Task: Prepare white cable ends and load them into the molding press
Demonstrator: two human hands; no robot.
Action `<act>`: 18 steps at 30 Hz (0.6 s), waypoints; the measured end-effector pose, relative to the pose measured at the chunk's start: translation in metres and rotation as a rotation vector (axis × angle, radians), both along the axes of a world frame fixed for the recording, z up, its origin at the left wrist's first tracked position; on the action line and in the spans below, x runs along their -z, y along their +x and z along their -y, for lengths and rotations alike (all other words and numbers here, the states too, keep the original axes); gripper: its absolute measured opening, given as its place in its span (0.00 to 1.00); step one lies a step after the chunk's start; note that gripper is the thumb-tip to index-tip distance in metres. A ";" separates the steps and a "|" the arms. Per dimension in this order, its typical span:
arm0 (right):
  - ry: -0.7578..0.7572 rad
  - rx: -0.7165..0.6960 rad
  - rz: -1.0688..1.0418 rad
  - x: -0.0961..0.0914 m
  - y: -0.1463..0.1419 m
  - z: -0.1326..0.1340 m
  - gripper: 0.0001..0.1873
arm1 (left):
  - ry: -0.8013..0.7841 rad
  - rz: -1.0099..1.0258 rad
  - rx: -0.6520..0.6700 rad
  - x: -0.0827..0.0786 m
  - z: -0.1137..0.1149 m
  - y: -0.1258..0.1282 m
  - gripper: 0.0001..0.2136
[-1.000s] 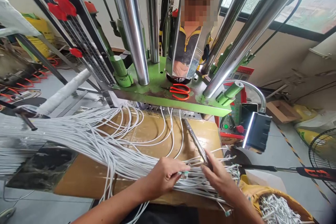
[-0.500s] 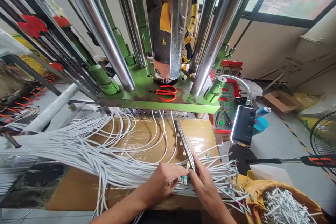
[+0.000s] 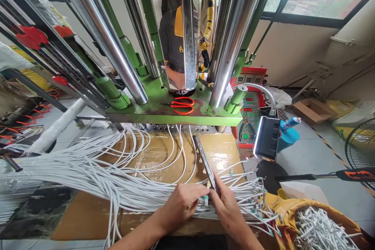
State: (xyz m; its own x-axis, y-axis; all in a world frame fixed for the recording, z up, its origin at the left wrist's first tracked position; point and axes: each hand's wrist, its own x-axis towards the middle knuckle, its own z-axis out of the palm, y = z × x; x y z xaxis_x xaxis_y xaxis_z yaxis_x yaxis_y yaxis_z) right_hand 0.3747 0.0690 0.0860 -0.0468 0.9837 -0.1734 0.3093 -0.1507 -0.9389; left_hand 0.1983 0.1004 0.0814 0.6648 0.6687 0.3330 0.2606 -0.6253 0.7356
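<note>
A thick bundle of white cables (image 3: 88, 172) lies across the brown cardboard-covered bench (image 3: 84, 211), its connector ends fanned out at the right. My left hand (image 3: 183, 203) is closed, pinching a cable end with a small teal-tipped connector (image 3: 204, 201). My right hand (image 3: 225, 203) is closed round the near end of a long thin metal strip (image 3: 205, 166) that runs up toward the green press base (image 3: 175, 111). The two hands touch at the connector. Several cables loop up into the slot under the press.
Red-handled scissors (image 3: 181, 105) lie on the green press base among chrome columns (image 3: 117, 62). A person in a dark and yellow top (image 3: 172, 39) stands behind the machine. A lamp (image 3: 266, 137) and red control panel (image 3: 249, 113) sit at right. A yellow sack of white parts (image 3: 316, 226) is at lower right.
The view has tilted up and shifted slightly. My hands have drawn together at the cable end, the right one sliding left along the metal strip. The cables stay put.
</note>
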 end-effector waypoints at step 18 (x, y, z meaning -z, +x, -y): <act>-0.208 0.042 -0.147 -0.009 0.001 -0.005 0.35 | -0.590 0.011 -0.240 -0.025 -0.023 -0.007 0.08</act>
State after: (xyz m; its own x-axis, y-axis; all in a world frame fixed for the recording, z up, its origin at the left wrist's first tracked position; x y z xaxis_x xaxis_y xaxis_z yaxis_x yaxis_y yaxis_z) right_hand 0.3762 0.0736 0.0952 -0.0464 0.9294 -0.3663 0.1611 -0.3549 -0.9209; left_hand 0.1917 0.1237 0.1069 0.4723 0.8717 -0.1307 0.3332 -0.0393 0.9421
